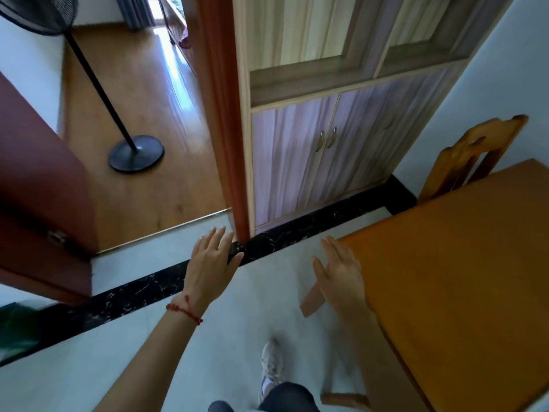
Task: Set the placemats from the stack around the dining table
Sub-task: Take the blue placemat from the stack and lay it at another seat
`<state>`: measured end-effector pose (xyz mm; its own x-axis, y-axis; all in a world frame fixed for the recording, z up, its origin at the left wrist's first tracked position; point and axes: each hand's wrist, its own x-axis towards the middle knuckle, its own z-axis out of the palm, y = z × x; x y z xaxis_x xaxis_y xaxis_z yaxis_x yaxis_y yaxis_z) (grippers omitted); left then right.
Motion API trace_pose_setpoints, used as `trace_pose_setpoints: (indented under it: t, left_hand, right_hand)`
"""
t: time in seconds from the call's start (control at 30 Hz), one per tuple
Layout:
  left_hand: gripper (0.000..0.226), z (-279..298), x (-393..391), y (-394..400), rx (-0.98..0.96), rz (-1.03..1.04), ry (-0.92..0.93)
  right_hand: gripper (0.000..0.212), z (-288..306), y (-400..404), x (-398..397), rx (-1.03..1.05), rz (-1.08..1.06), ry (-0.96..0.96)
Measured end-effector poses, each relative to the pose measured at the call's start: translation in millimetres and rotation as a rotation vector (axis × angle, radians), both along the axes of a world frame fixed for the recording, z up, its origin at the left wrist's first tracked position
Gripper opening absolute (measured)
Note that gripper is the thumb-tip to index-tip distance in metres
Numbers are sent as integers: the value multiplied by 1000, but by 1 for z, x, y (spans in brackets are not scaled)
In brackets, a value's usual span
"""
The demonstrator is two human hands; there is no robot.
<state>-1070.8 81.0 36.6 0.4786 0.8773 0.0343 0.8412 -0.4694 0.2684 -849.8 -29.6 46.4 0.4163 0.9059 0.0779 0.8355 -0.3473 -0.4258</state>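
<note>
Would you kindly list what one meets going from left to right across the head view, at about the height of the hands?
Dark red door → left hand → right hand → wooden dining table.

Your dining surface (463,278) is at the right of view: orange-brown wood, glossy top, one rounded corner pointing toward the doorway side. One leg (310,298) shows under the near corner. The visible part of the top carries no placemat, and no stack shows in frame. The picture is motion-blurred, so fine surface detail can't be made out.
</note>
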Motion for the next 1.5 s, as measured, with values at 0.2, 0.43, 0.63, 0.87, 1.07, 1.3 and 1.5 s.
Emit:
trace_pose_setpoints:
  t: [0.2,0.43,0.63,0.87,1.07,1.3,1.5]
  left_hand:
    - [58,0,33,58,8,-10,61]
    - [71,0,76,114,-7,-59,91]
    - [72,-3,120,176,-6,-189,71]
    - [74,-11,180,265,-15,-400,63]
    - [68,-1,238,321,-9,-600,7]
    - [74,-3,309,344,-33,-807,34]
    - [72,1,387,341,-20,-937,12]
  right_hand:
    - [50,-5,54,46,-16,-15,-40]
    - [52,-10,99,85,-5,-68,-77]
    - [42,-18,137,108,-6,-175,-127]
    - [44,-22,189,132,-4,-357,-132]
    - [49,-21,220,146,-28,-538,-120]
    - [47,-15,224,169,-22,-723,-167]
    - [46,-7,213,216,-30,-849,-209]
